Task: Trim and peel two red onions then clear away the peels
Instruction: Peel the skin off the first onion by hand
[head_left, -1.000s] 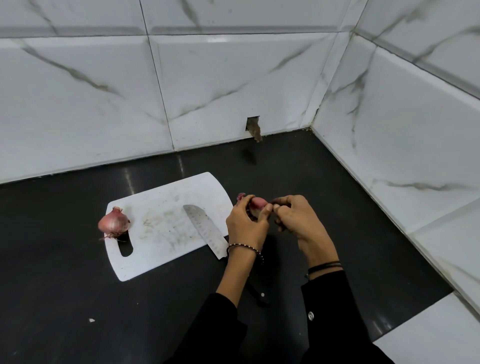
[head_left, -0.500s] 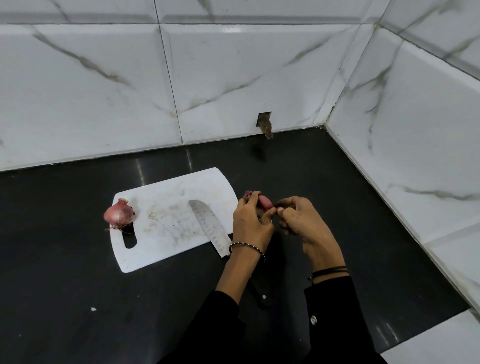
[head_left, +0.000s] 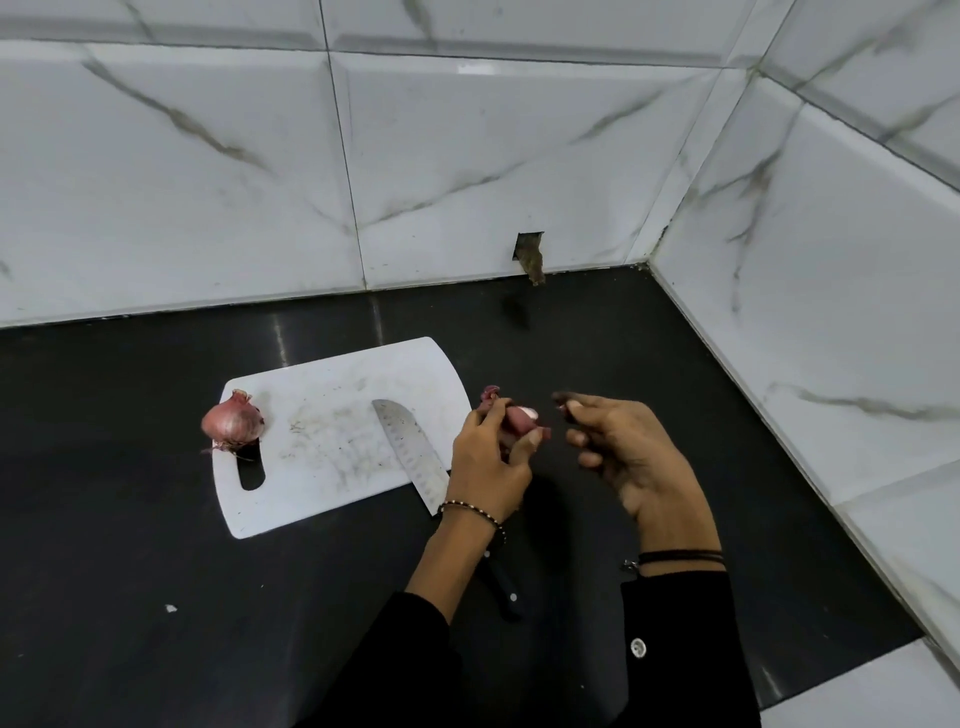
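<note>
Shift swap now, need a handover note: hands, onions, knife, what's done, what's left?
Left hand grips the small, partly peeled red onion above the black countertop.
Right hand, apart from it, pinches what looks like a peel scrap; blurred.
Second red onion, unpeeled, sits at the left edge of the white plastic cutting board; steel knife lies across its right side.
Nothing finished yet. To do: finish peeling, do the second onion, clear peels.

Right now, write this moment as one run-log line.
step: peeling | left hand: grips held red onion | right hand: apart, grip unclear | second red onion: unpeeled, at cutting board edge | knife: blade on board
</note>
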